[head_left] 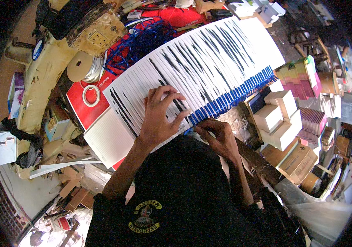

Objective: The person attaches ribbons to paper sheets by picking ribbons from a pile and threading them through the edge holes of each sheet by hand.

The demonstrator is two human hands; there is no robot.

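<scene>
A long row of white paper blocks [209, 57], with dark gaps between them, lies slantwise before me. Blue ribbon strips [229, 99] run along the row's right-hand near edge. My left hand [161, 115] rests on the paper edges, its fingers apart and thumb stretched toward the first blue strips. Just beyond the row's near corner, my right hand [217, 136] is closed, with fingertips pinched by a bit of blue ribbon [189, 131]. The fingertips partly hide what they hold. A cream sheet stack [112, 138] lies by the row's left end.
Behind the row, a tangle of blue ribbon [143, 43] lies on a red board [86, 113]. Nearby are a white spool [86, 68] and a tape roll [90, 95]. At right stand white paper stacks [277, 117] and a cardboard box [297, 162].
</scene>
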